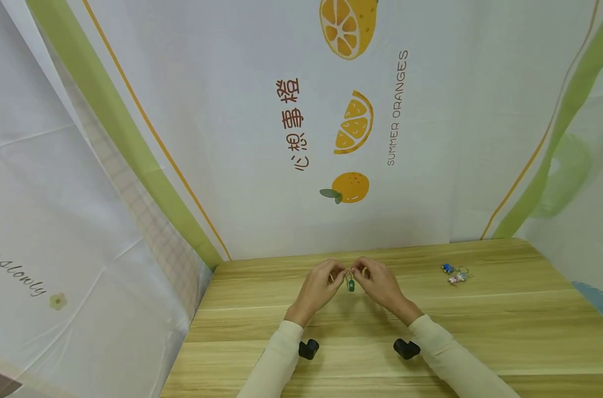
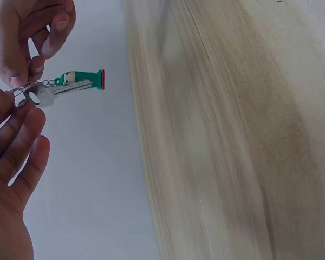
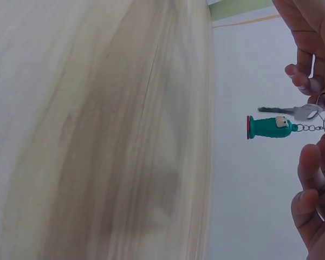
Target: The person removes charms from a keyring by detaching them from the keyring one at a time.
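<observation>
Fingers of my left hand (image 1: 318, 284) pinch a thin metal key ring (image 2: 21, 96) from one side. My right hand (image 1: 378, 283) holds the same ring from the other side, the two hands close together above the table. From the ring hang a silver key (image 3: 292, 112) and a green figure charm (image 3: 271, 127) with a red base, on a short chain. In the head view the charm shows as a small green shape between the hands; the fingertips partly cover the ring in the wrist views.
On the wooden table (image 1: 261, 337), to the right, lie a blue charm (image 1: 447, 268) and a pale pink and white charm (image 1: 457, 278) with rings. Black wrist mounts (image 1: 308, 349) show beside the forearms. A printed curtain (image 1: 251, 210) hangs behind the table.
</observation>
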Available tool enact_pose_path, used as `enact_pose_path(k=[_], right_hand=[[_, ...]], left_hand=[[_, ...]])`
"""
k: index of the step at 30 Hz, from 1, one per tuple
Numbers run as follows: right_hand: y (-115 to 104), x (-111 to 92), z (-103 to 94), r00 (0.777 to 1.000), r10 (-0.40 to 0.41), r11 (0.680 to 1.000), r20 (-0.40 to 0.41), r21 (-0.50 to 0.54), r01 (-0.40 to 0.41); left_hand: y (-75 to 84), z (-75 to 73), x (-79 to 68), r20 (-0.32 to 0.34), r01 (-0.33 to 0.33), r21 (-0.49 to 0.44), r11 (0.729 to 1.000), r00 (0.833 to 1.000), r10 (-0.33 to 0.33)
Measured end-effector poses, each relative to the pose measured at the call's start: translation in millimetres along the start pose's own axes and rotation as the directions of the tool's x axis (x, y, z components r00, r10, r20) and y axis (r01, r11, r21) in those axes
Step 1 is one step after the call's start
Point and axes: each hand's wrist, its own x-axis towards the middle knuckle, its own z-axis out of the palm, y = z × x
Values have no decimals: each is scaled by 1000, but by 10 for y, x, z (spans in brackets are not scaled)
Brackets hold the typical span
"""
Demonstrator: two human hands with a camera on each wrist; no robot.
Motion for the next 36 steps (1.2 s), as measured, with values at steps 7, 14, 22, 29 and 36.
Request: enact_pose_path(k=[7,14,22,29,36], right_hand=[[-29,7,-6,1000,-4,1000,-22,5,4],[-30,-1,0,999,-42,999,-12,25,42],[-46,8,-32,1000,-31,999,-2,45,31],[-51,7,-47,1000,-28,998,-8,54,29],[-35,-4,-58,1000,-23,998,9,61,22]], left_hand=[[10,-2,-4,10,24,3,1000,1000,-24],[6,25,10,26,79,-36,996,997,-78],[-3,52,23,45,60,-60,996,997,-57],[24,66,21,86,74,-62,995,994,-69],[17,83,15,6,76,-13,997,997,-76]])
